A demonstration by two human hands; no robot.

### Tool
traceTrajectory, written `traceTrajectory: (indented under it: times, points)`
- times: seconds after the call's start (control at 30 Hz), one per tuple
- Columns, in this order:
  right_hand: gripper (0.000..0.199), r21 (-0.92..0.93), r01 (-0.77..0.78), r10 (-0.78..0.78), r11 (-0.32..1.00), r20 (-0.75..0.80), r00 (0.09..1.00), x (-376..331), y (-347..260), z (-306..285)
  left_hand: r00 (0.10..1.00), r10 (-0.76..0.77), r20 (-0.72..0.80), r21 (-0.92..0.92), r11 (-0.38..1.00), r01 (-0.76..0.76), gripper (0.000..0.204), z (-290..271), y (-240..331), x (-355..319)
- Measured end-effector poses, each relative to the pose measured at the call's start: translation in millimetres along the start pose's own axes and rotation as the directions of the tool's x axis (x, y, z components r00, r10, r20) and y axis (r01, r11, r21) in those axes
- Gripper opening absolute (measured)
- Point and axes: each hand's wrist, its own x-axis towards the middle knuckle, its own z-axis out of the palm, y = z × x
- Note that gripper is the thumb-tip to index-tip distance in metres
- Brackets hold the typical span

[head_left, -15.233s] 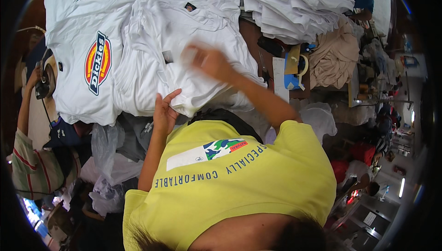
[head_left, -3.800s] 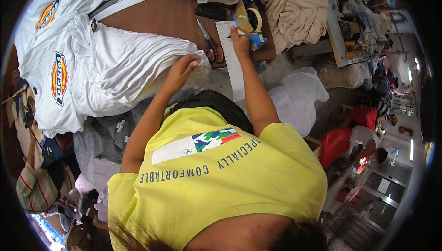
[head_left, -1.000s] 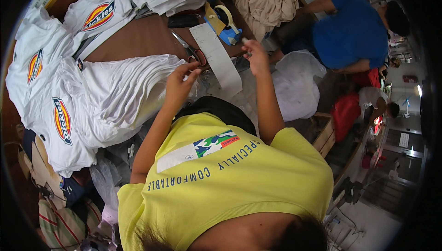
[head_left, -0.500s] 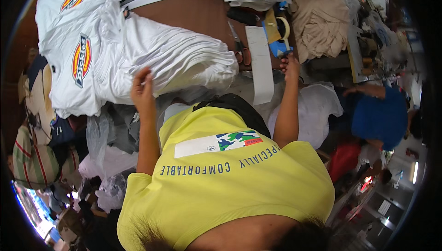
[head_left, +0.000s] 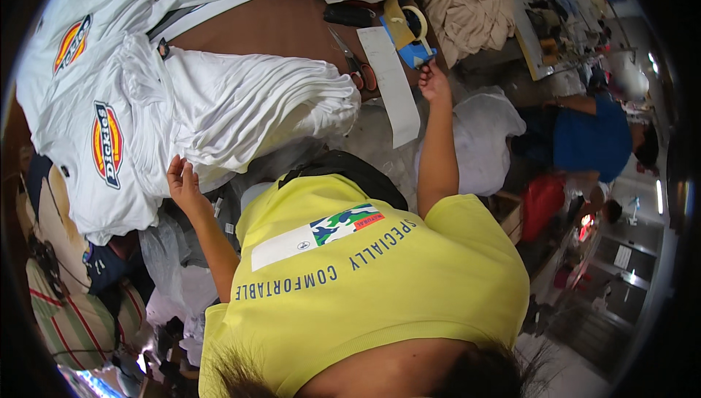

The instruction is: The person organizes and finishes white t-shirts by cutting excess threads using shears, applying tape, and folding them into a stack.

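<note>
My left hand rests with its fingers apart against the near edge of a stack of folded white T-shirts on the brown table. It holds nothing. My right hand reaches forward to the table's right end. Its fingertips are at a blue tape dispenser, beside a long white paper strip. Nothing shows in its grip. Scissors lie between the stack and the strip.
More white shirts with red-and-yellow oval logos spread over the left and far side. A beige cloth pile lies at the far right. A person in a blue top bends at the right. Bags and plastic crowd the lower left.
My left hand has slid down along the near edge of the shirt stack. My right hand has moved from beside the paper strip up to the tape dispenser.
</note>
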Motion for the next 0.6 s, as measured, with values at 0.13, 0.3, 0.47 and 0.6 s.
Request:
traceTrajectory:
  times: [0.13, 0.3, 0.47, 0.6]
  points:
    - [0.018, -0.141, 0.050, -0.072, 0.989, -0.152, 0.986, -10, 2, 16, 0.997, -0.013, 0.082, 0.057, 0.998, 0.009, 0.028, 3, 6, 10]
    - [0.020, -0.039, 0.029, -0.036, 0.999, -0.201, 0.979, -10, -4, 13, 0.991, -0.036, 0.128, 0.064, 0.998, 0.028, 0.029, -4, 8, 24]
    - [0.026, 0.073, 0.016, -0.006, 0.997, -0.130, 0.992, -9, 0, 9, 0.990, -0.043, 0.134, 0.066, 0.997, 0.034, 0.029, -10, 14, 35]
    - [0.023, -0.082, 0.022, -0.038, 0.996, -0.207, 0.978, -7, 5, 17, 0.982, -0.061, 0.180, 0.070, 0.996, 0.049, 0.028, -12, 17, 43]
